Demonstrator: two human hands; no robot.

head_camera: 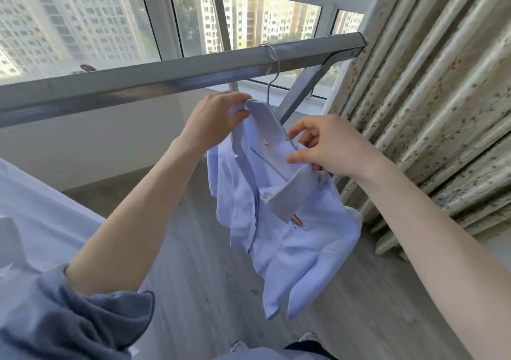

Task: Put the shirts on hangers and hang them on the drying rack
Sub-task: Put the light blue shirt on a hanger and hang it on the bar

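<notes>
Already, in the head view, the hanging step is looking nearly done. The hanger (269, 94) is hooking over the top bar of the drying rack (166, 74), close to the bar's right end, where a slanted brace is meeting it. The light blue shirt (290, 235) is hanging from that hanger just below the bar, its body and one short sleeve drooping toward the floor (199, 263) without touching it.

Both hands are working at the collar. The left hand (218, 119) is pinching the far end of the collar between thumb and curled fingers, just under the hanger's wire neck. The right hand (326, 146) is pinching the near end of the collar between thumb and forefinger, with the other fingers loosely bent. Whether it is also catching the hanger's arm underneath is not clear.

Judging by this, the person is squaring the collar and seating the shirt's shoulders on the hanger. The next move is calling for a gentle release of both hands, so that the hook is staying on the bar and the shirt is not sliding off one side.

A curtain (428, 96) is hanging just right of the rack's end, and a window (83, 22) is showing behind the bar. Along the left edge a pale blue cloth (41, 207) is lying beyond the rolled grey sleeve (83, 318); it may be another shirt waiting, though that cannot be told.
</notes>
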